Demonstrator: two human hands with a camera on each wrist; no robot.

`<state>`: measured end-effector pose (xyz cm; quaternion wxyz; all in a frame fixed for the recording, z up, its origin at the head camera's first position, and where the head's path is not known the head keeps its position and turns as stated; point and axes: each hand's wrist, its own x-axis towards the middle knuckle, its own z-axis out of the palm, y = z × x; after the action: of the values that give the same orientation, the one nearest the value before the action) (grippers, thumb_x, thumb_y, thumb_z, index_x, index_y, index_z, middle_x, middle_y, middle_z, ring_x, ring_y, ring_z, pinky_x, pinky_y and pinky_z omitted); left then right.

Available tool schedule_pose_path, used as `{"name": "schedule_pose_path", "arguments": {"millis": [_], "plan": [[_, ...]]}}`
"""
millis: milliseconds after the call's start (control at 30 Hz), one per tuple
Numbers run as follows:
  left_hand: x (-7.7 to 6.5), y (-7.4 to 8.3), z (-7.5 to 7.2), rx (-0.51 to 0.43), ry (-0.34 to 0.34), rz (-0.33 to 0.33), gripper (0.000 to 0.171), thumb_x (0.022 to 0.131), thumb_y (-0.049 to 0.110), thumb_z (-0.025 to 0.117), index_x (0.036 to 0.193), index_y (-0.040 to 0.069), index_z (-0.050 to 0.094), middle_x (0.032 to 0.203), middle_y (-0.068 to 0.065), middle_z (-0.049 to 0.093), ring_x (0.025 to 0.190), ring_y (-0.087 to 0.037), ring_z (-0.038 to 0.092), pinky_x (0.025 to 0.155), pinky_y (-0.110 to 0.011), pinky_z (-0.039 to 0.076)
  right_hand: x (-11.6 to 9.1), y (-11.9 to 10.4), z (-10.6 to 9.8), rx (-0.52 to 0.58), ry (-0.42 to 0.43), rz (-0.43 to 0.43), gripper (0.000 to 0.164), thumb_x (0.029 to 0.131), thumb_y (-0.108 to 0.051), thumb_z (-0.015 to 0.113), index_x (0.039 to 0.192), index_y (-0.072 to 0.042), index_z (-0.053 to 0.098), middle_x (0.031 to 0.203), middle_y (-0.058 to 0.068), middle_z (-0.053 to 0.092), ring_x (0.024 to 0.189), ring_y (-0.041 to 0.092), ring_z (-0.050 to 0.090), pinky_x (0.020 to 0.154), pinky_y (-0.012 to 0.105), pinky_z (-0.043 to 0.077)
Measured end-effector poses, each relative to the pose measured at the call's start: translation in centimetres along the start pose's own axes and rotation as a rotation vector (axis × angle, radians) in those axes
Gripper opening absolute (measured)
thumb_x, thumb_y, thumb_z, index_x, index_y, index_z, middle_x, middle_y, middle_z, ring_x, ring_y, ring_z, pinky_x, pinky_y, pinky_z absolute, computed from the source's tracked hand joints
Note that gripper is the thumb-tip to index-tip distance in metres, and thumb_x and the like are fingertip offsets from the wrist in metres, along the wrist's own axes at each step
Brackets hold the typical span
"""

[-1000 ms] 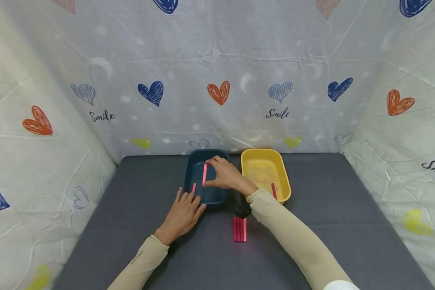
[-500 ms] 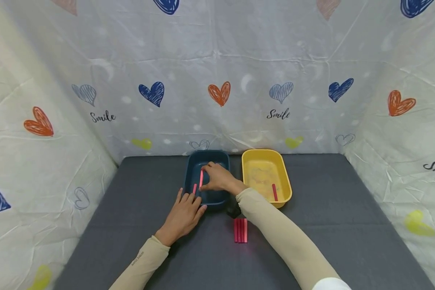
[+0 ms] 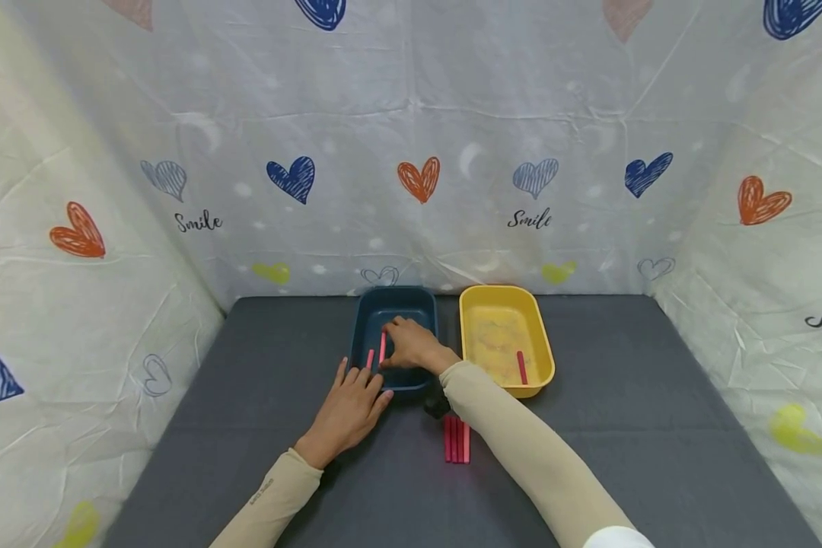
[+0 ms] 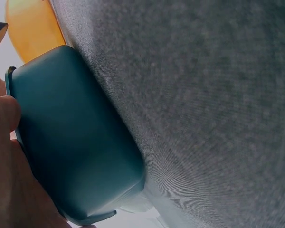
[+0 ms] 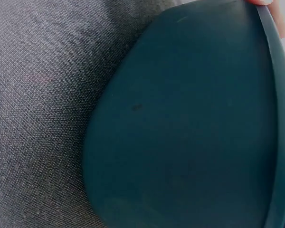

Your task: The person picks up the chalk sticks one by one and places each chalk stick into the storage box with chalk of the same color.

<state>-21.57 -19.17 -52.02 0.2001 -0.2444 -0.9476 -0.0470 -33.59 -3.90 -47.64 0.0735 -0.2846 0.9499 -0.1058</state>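
In the head view, my right hand is inside the dark blue tray, pinching a slim pink stick between thumb and fingers. Whether that stick's lower end touches the tray floor I cannot tell. Just left of it lies a second pink stick, its near end hidden by fingers. My left hand rests over the tray's near left rim with its fingers spread. The left wrist view has the tray's outer wall beside that hand. The right wrist view is mostly filled by the tray's outside.
To the right stands a yellow tray with one dark red stick in it. Several red and pink sticks lie side by side on the grey cloth, partly below my right forearm. A heart-printed curtain encloses the table's back and sides.
My right hand has moved left and down into the blue tray with the pink stick still pinched. The left hand has stayed on the rim.
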Motion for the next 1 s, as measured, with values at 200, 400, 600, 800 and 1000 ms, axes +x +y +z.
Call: {"name": "schedule_pose_path", "arguments": {"millis": [200, 400, 600, 800, 1000], "plan": [[0.1, 0.1, 0.0, -0.004, -0.003, -0.002, 0.026, 0.100, 0.036, 0.055, 0.092, 0.011, 0.055, 0.093, -0.011, 0.059, 0.099, -0.033, 0.057, 0.111, -0.064, 0.032, -0.1, 0.2, 0.2, -0.012, 0.011, -0.008, 0.077, 0.083, -0.051, 0.074, 0.146, -0.016, 0.046, 0.147, 0.006, 0.048, 0.132, 0.024, 0.050, 0.107, 0.039, 0.046], [0.1, 0.2, 0.0, -0.017, -0.048, -0.025, 0.028, 0.102, 0.037, 0.051, 0.097, 0.011, 0.058, 0.097, -0.012, 0.060, 0.103, -0.033, 0.057, 0.114, -0.064, 0.029, -0.9, 0.7, -0.3, 0.036, 0.084, -0.027, 0.070, 0.086, -0.048, 0.072, 0.144, -0.017, 0.048, 0.142, 0.006, 0.051, 0.129, 0.024, 0.052, 0.106, 0.040, 0.047], [0.0, 0.1, -0.1, -0.009, -0.037, -0.027, 0.026, 0.100, 0.036, 0.056, 0.096, 0.011, 0.058, 0.095, -0.011, 0.060, 0.101, -0.032, 0.058, 0.112, -0.064, 0.031, -2.2, 1.0, -1.4, 0.073, 0.159, -0.029, 0.065, 0.088, -0.046, 0.070, 0.143, -0.017, 0.050, 0.139, 0.006, 0.052, 0.126, 0.023, 0.054, 0.102, 0.040, 0.050], [0.2, -0.1, 0.1, -0.004, -0.047, -0.035, 0.027, 0.100, 0.038, 0.054, 0.099, 0.011, 0.059, 0.099, -0.012, 0.061, 0.103, -0.032, 0.058, 0.113, -0.064, 0.029, -3.6, 1.3, -2.5, 0.108, 0.241, -0.039, 0.061, 0.088, -0.044, 0.071, 0.140, -0.017, 0.053, 0.133, 0.005, 0.054, 0.119, 0.023, 0.055, 0.097, 0.040, 0.052], [0.1, 0.1, 0.2, 0.006, -0.042, -0.032, 0.027, 0.099, 0.037, 0.056, 0.100, 0.010, 0.060, 0.098, -0.012, 0.062, 0.103, -0.033, 0.058, 0.112, -0.064, 0.031, -5.5, 1.5, -3.0, 0.118, 0.288, -0.054, 0.061, 0.088, -0.043, 0.071, 0.140, -0.017, 0.053, 0.133, 0.005, 0.055, 0.118, 0.021, 0.055, 0.100, 0.039, 0.051]]}}
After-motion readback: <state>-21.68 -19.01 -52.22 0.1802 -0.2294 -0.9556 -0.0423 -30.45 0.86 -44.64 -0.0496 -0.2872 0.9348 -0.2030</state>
